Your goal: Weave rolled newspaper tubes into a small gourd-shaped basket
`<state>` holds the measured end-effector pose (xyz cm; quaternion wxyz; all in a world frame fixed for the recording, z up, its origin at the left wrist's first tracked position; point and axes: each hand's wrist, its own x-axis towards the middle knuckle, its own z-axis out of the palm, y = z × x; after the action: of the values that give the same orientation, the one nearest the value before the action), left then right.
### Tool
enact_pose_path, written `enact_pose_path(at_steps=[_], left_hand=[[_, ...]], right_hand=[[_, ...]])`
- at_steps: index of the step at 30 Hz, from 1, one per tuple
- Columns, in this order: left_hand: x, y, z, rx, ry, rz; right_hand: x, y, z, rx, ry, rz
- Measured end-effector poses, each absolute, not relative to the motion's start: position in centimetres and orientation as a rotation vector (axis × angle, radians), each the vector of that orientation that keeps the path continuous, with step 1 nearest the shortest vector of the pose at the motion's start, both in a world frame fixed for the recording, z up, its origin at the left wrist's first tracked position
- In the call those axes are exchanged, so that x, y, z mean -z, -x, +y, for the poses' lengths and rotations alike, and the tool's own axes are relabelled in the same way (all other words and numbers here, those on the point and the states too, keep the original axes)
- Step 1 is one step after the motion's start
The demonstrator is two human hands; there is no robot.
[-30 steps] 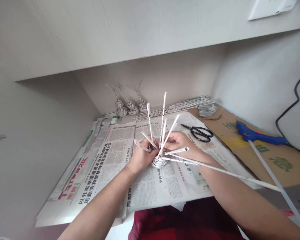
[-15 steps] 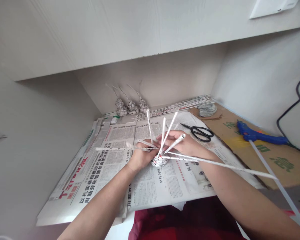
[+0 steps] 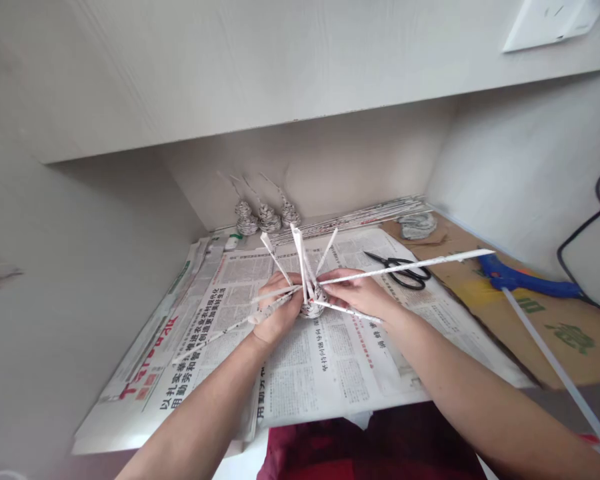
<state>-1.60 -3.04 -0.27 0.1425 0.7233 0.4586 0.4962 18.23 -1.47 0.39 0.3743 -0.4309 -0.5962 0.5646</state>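
Observation:
A small round piece woven from rolled newspaper point(image 3: 311, 309) sits over the newspaper sheets, with several paper sticks standing up and fanning out of it. My left hand point(image 3: 279, 303) is closed around its left side, its fingertips partly hidden behind the sticks. On the right side, my right hand point(image 3: 355, 292) pinches at the weave, thumb and fingers near the base of a long paper stick point(image 3: 420, 263) that points right. Another, shorter stick point(image 3: 347, 310) slants down over my right wrist.
Black-handled scissors point(image 3: 403, 269) lie right of my hands. Three finished gourd-shaped weavings point(image 3: 269, 219) stand at the back beside a bundle of paper sticks point(image 3: 355, 219). A blue glue gun point(image 3: 530, 279) with a long glue stick and a grey cloth-like lump point(image 3: 417, 227) rest on cardboard. A cabinet panel point(image 3: 280, 67) overhangs.
The woven piece has turned, so its sticks point in different directions; the long stick that slanted down right now points up right. My right hand has shifted slightly lower.

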Motion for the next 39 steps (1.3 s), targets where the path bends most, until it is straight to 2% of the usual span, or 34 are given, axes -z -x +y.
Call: enact_pose_path(at_steps=[4, 10, 12, 16, 23, 25, 31, 33, 39], left_hand=[[0.2, 1.7, -3.0, -1.467, -2.109, 1.295], [0.2, 1.5, -3.3, -1.4, -2.149, 1.313], [0.3, 1.4, -3.2, -1.384, -2.161, 1.361], [0.3, 1.3, -2.9, -1.375, -2.208, 1.443], [-0.9, 1.3, -3.5, -1.321, -2.427, 1.341], [-0.9, 1.3, -3.7, -1.27, -2.51, 1.295], [-1.0, 1.1, -4.6, -1.053, -2.75, 1.094], [-1.2, 1.1, -4.8, -1.003, -2.795, 1.066], [-1.3, 1.1, -4.8, -1.001, -2.819, 1.164]], right_hand=[[-0.1, -17.4, -1.9, -1.521, 0.994, -1.452], [-1.0, -17.5, -2.1, -1.422, 1.024, -1.535], [-1.0, -17.7, -2.1, -1.321, 1.107, -1.571], [-1.0, -17.8, -2.9, -0.884, 1.279, -1.74], [-2.0, -17.5, -4.0, -0.305, 0.992, -1.806], [-1.7, -17.7, -3.4, -0.275, 1.102, -1.836], [-0.7, -17.9, -2.5, -0.622, 1.431, -1.808], [-0.8, -17.9, -2.7, -0.528, 1.451, -1.793], [-1.8, -17.9, -3.1, 0.017, 1.4, -1.932]])
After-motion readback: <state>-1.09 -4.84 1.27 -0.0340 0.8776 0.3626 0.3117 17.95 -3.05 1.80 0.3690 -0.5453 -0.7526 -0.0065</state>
